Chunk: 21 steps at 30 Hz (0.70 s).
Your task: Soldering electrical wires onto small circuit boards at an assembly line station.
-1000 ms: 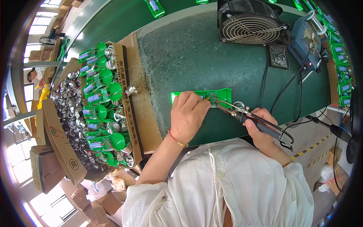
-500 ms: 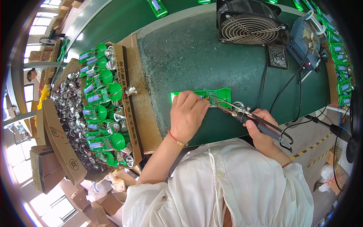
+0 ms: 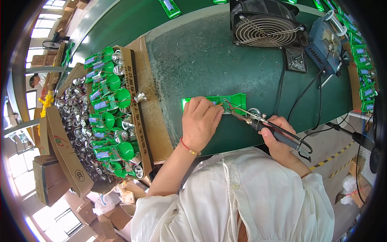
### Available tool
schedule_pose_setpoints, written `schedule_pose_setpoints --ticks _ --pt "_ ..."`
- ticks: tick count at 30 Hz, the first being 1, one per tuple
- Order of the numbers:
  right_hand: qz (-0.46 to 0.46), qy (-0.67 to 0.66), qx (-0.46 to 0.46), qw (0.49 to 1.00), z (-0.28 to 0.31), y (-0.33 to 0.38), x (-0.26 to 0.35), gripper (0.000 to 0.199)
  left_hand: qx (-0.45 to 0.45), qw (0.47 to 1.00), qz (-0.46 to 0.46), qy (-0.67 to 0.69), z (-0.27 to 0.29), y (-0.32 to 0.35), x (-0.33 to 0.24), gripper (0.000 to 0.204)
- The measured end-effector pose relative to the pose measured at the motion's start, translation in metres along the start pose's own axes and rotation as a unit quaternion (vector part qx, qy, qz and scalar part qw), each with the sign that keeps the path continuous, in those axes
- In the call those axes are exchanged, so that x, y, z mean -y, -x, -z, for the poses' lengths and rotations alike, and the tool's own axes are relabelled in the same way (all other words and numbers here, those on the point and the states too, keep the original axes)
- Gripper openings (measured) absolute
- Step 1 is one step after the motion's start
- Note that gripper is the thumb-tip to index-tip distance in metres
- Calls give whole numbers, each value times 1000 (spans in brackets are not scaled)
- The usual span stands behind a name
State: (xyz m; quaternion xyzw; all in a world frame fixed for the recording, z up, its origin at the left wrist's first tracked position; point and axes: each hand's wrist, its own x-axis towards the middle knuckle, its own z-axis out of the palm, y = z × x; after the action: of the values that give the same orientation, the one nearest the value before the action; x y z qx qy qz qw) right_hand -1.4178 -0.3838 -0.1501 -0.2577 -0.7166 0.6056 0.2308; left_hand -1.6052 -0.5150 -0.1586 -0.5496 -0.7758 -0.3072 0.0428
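A green plastic flashlight body [image 3: 235,99] with a small circuit board and thin wires lies open on the dark green bench [image 3: 201,60]. My left hand [image 3: 200,121] rests on its left half, fingers curled down and pressing it to the bench. My right hand [image 3: 280,137] grips a soldering iron [image 3: 262,123] like a pen. The iron's tip points left onto the board area just right of my left fingers. A coil of solder wire [image 3: 254,112] sits beside the iron.
A cardboard tray [image 3: 139,105] on the left holds several green flashlight parts and silver reflectors. A black fan [image 3: 268,26] and a blue soldering station [image 3: 326,42] stand at the back right, cords trailing across the bench. Cardboard boxes [image 3: 60,149] lie lower left.
Hardly anything has changed. My left hand stays on the green body and the iron's tip stays at the board.
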Motion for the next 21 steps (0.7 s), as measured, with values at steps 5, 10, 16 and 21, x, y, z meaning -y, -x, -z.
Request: schedule_pose_setpoints --ticks 5,10,16,21 --pt "-17 -36 -19 999 4 4 -1 18 -1 1000 2 0 -1 1 -1 12" --pt "-17 -54 -27 998 4 0 1 15 1 1000 8 9 -1 0 1 12" --pt "-9 -88 -68 994 8 -11 8 15 20 1000 0 9 13 -14 -4 15" --pt "-7 -93 -119 989 17 -19 17 14 72 988 -14 -133 57 -36 -7 39"
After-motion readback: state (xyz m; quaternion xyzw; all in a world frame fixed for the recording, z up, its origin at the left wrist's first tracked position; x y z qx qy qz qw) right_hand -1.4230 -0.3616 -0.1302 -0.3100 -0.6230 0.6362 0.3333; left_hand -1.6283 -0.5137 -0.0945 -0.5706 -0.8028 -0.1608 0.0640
